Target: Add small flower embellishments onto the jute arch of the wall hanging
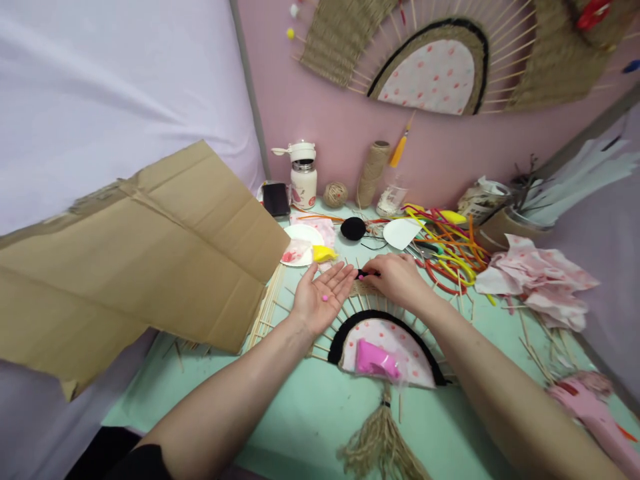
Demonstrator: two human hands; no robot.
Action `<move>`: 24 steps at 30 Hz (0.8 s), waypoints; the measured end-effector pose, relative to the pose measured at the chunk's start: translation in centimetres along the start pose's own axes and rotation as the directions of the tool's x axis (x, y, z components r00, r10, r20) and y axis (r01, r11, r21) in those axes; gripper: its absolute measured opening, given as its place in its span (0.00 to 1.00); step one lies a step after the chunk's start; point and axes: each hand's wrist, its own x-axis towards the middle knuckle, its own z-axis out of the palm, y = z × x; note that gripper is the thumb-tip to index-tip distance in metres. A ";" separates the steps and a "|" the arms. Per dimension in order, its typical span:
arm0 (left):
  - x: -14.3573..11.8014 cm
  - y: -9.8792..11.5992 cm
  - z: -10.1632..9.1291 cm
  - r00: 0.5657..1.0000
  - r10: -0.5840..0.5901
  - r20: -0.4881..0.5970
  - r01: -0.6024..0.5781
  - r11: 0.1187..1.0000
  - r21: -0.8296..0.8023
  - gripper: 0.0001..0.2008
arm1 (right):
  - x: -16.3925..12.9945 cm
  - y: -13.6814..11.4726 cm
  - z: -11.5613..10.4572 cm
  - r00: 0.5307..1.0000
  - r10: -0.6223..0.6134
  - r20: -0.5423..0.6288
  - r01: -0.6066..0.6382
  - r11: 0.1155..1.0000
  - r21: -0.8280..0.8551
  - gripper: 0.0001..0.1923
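Note:
My left hand (pixel 326 293) lies palm up with its fingers stretched out, and a small pink ball (pixel 325 299) rests on the palm. Beside its fingertips, my right hand (pixel 397 277) is pinched over the top of a half-round stick fan. A second small pink ball (pixel 361 277) shows at the right fingertips, against a black strip (pixel 369 272); the exact grip is partly hidden. The fan's dotted centre (pixel 413 353) has a black rim (pixel 383 313) and radiating sticks. On it lies a bag of pink clay (pixel 377 359). A twine tassel (pixel 384 433) hangs below.
A cardboard sheet (pixel 190 247) leans at the left. Behind stand a white bottle (pixel 303 183), a twine ball (pixel 335 194) and a twine spool (pixel 373 173). Coloured pipe cleaners (pixel 450 247) and crumpled paper (pixel 537 280) lie right, with a pink glue gun (pixel 590 413) nearer.

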 end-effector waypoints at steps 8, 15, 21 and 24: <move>0.2 0.0 -0.3 1.000 -0.003 0.006 0.003 1.000 -0.015 0.25 | 0.6 -0.3 0.9 0.999 0.017 0.042 -0.017 1.000 -0.007 0.12; 0.3 0.1 -0.3 1.000 0.020 -0.007 -0.020 0.999 -0.036 0.25 | 1.0 -0.2 1.1 0.999 0.024 0.038 -0.025 0.999 0.026 0.13; 0.4 0.1 -0.3 1.000 0.019 -0.002 -0.019 0.999 -0.043 0.24 | 1.4 -0.2 1.5 0.997 0.039 0.062 -0.041 0.999 0.036 0.11; 0.4 0.2 -0.3 1.000 0.017 0.003 -0.016 0.999 -0.046 0.23 | 1.5 -0.1 1.5 0.997 0.037 0.069 -0.040 0.998 0.041 0.11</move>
